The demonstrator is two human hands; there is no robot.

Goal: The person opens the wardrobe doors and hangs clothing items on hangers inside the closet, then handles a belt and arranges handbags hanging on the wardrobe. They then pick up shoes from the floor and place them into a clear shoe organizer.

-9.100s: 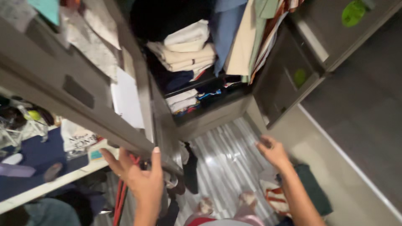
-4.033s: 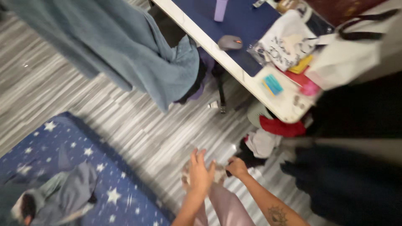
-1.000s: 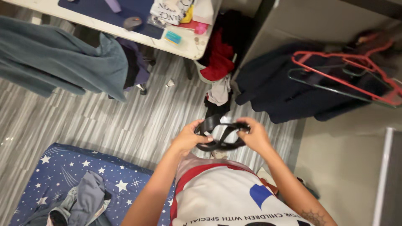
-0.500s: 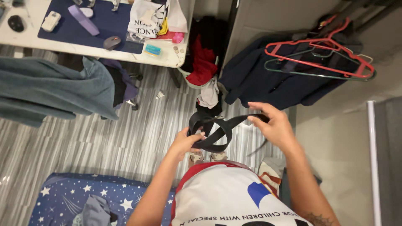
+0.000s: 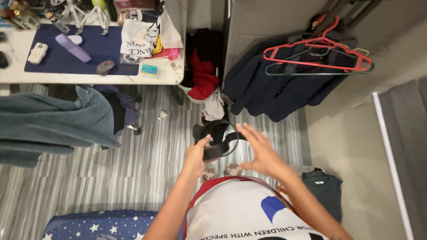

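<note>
The room is a cramped bedroom corner with a grey striped plank floor (image 5: 147,155), clothes spilling out of every opening. Standing over it, the person holds a black belt (image 5: 219,138) out in front of the waist, looped into a loose coil. The left hand (image 5: 197,154) is closed around the lower part of the coil, thumb on top pinching the strap so the loops do not spring apart. The right hand (image 5: 258,149) is spread wide, fingers straight and apart, holding nothing; it hovers just beside the coil on its far side, and I cannot tell whether the fingertips touch the strap. Below both hands, bare toes show on the floor. Beyond the hands, a dark navy jacket (image 5: 275,86) hangs bunched against the wardrobe panel, with a red hanger (image 5: 318,49) and a green hanger (image 5: 311,66) lying across it. Further off past the left hand, a white desk (image 5: 89,79) carries a blue mat (image 5: 89,55) and a computer mouse (image 5: 105,67), and a teal garment (image 5: 49,122) droops off to that side. Near the right forearm, a dark green folded shirt (image 5: 324,191) lies on the floor.
</note>
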